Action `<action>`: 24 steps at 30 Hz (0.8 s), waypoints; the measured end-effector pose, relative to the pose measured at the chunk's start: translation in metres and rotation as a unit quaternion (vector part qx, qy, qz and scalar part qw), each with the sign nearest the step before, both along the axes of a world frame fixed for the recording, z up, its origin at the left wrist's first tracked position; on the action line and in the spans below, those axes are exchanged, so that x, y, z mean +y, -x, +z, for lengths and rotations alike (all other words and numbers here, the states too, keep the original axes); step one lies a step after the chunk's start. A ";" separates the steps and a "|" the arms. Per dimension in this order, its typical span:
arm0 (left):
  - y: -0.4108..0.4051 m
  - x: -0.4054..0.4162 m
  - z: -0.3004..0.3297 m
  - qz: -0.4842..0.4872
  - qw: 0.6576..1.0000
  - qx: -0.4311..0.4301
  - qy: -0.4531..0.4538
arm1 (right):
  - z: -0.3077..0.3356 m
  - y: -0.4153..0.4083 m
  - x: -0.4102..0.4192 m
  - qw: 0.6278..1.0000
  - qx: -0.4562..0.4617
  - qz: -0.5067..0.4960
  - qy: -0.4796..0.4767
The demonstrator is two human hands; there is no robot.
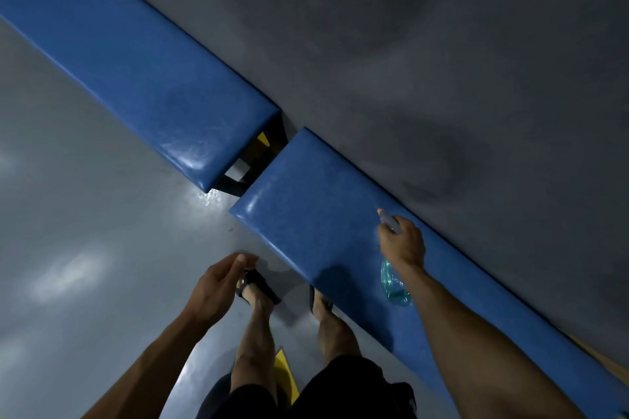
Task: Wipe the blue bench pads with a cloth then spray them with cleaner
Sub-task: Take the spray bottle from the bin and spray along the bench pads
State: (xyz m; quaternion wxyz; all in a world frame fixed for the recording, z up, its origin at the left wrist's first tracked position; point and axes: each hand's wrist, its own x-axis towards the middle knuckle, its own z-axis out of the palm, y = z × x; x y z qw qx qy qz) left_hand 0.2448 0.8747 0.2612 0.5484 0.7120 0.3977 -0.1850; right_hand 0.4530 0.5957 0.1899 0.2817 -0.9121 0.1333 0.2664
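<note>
Two blue bench pads run diagonally along the grey wall: a long one (pixel 136 71) at upper left and a nearer one (pixel 320 214) at centre right, with a gap between them. My right hand (pixel 403 243) grips a clear spray bottle (pixel 393 286) with greenish liquid, held over the near pad, its nozzle pointing up-left. My left hand (pixel 218 282) hovers over the floor beside the near pad's corner, fingers loosely curled and holding nothing. A yellow cloth-like piece (pixel 284 374) shows between my legs; what it is cannot be told.
A black metal bench frame (pixel 258 160) with a yellow part shows in the gap between the pads. The glossy grey floor (pixel 85 214) lies to the left. My two feet in dark sandals (pixel 258 286) stand by the near pad's front edge.
</note>
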 end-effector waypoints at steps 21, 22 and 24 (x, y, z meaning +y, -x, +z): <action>0.022 0.110 -0.002 -0.010 1.000 0.011 0.018 | -0.002 0.121 0.124 0.996 0.025 0.090 -0.015; 0.023 0.115 -0.002 -0.012 1.000 0.011 0.020 | -0.002 0.111 0.127 0.997 0.021 0.074 -0.027; 0.024 0.126 -0.003 -0.015 1.000 0.010 0.024 | -0.001 0.087 0.133 0.998 -0.002 0.049 -0.027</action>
